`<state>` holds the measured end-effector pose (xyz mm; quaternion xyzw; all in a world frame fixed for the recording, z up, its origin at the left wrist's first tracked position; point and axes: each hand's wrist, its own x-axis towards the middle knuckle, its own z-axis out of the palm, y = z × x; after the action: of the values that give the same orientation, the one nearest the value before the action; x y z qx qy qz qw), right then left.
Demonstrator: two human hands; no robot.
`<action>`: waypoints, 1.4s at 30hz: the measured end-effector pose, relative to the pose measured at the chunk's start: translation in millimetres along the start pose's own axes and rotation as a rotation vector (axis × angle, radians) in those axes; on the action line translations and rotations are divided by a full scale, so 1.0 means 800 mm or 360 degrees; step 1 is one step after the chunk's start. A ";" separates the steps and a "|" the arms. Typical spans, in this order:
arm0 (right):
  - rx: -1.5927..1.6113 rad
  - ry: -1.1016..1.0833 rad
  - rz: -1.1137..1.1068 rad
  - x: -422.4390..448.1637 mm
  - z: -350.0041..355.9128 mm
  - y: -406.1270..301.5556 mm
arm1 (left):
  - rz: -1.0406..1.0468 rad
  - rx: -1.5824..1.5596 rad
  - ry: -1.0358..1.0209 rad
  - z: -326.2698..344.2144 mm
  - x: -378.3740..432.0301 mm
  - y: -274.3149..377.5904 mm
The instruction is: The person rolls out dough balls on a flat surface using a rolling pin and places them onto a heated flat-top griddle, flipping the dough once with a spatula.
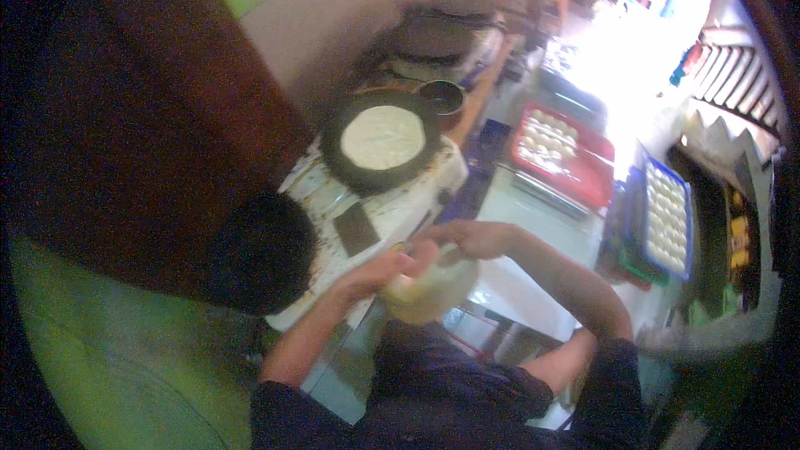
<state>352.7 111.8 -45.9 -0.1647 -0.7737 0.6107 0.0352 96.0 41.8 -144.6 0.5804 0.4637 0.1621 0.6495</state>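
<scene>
Both my hands are close together low in the middle of the view, blurred by motion. My left hand [394, 264] and my right hand [472, 239] grip the upper edge of a pale, translucent, rounded thing [431, 290]. The blur does not settle whether it is a stretched dough sheet or a container. Beyond my left hand, a pale round flatbread [382, 137] lies flat on a dark round griddle [331, 162]. A dark rectangular block [356, 229] rests on the stained white stove top [312, 219], between the griddle and my hands.
A red tray [590, 169] with several white dough balls [547, 137] stands on a pale counter [531, 200]. Further right is a blue tray [687, 231] of dough balls. A small dark pot [445, 98] adjoins the griddle. Another forearm [562, 362] shows at lower right.
</scene>
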 end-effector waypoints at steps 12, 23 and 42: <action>-0.1137 0.0069 -0.0365 0.437 0.036 0.004 | -0.0203 0.0875 0.1418 -0.274 -0.259 -0.032; -0.1201 0.0216 -0.0905 0.393 0.158 0.033 | 0.0323 0.1402 0.1772 -0.151 -0.246 -0.097; -0.1955 0.0466 -0.0082 0.445 0.169 0.029 | -0.0550 0.1383 0.1967 -0.220 -0.197 -0.163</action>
<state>-12.5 96.0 -154.2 -0.2180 -0.9741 0.0253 0.0545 -167.3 -5.7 -179.4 0.5067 0.8478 0.1566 0.0030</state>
